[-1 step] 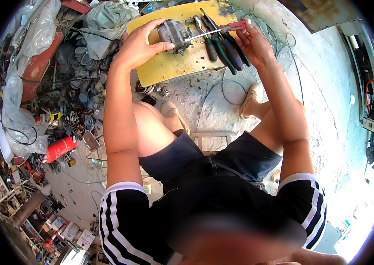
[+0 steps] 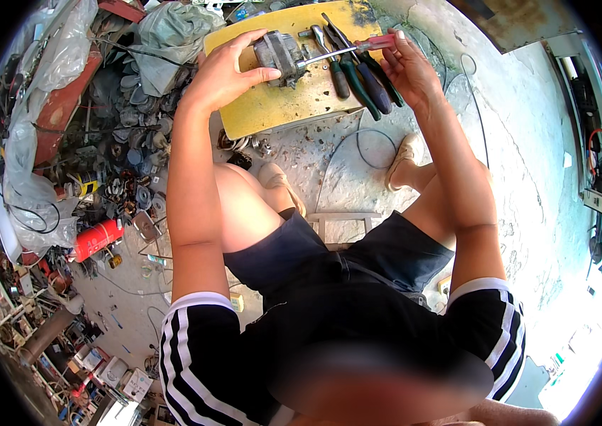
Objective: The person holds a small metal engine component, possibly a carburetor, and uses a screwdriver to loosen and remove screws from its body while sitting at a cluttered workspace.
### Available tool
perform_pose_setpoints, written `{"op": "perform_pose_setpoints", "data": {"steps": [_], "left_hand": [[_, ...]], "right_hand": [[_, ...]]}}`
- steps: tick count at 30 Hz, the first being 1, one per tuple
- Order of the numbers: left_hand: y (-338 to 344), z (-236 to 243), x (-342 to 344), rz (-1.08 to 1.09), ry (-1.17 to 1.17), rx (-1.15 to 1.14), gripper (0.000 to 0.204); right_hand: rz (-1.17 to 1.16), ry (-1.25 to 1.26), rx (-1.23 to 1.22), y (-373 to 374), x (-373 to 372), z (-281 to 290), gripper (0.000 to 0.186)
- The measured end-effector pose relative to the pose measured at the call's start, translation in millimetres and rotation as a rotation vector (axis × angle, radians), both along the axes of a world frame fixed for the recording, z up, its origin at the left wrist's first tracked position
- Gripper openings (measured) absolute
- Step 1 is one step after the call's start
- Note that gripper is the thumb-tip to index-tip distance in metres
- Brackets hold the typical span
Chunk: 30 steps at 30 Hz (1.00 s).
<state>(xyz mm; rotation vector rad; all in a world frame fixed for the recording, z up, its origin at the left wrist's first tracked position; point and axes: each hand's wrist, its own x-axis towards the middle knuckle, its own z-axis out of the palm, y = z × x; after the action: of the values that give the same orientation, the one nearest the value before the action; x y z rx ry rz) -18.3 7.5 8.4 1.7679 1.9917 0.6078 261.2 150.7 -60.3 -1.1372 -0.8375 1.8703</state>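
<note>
The left hand [image 2: 226, 71] is spread around the left side of a blocky grey metal motor-like part [image 2: 277, 57], its thumb stretched along the near side and its fingers reaching to the far side, so the part sits in the open fork between them, with its right side uncovered. The thumb touches the part; how firmly the fingers press cannot be told. The part rests on the left half of a low table with a worn yellow top [image 2: 258, 113], in from the edges. The right hand [image 2: 412, 69] is closed in a pinch on the rear end of a screwdriver with a translucent red handle [image 2: 374, 43], thumb and fingertips around the butt — the front of the handle and the whole steel shaft stand clear of the grip. The shaft slopes slightly down to the left, and its tip meets the right side of the part; whether it sits in a screw or slot is too small to tell. Below the shaft lie a dark-handled hand tool [image 2: 340, 79], pliers with dark green grips [image 2: 362, 91] and a tool with a dark purple handle [image 2: 374, 86] — side by side, some handle ends reaching past the table's near edge. Dark crumbs of debris [image 2: 326, 93] dot the yellow surface around them.
</note>
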Motion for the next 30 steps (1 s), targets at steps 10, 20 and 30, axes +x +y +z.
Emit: {"op": "perform_pose_setpoints", "data": {"steps": [10,20,30], "left_hand": [[0,1,1,0.009,-0.02,-0.012,0.076],[1,-15,-6,-0.032,0.121,0.094,0.076],[-1,25,9,-0.024,-0.156,-0.036,0.069]], "right_hand": [[0.024,0.084,-0.01,1,3,-1,0.036],[0.061,0.093,0.062,4,5,-7,0.037],[0.061,0.219,0.06,20,16,-24,0.031]]}}
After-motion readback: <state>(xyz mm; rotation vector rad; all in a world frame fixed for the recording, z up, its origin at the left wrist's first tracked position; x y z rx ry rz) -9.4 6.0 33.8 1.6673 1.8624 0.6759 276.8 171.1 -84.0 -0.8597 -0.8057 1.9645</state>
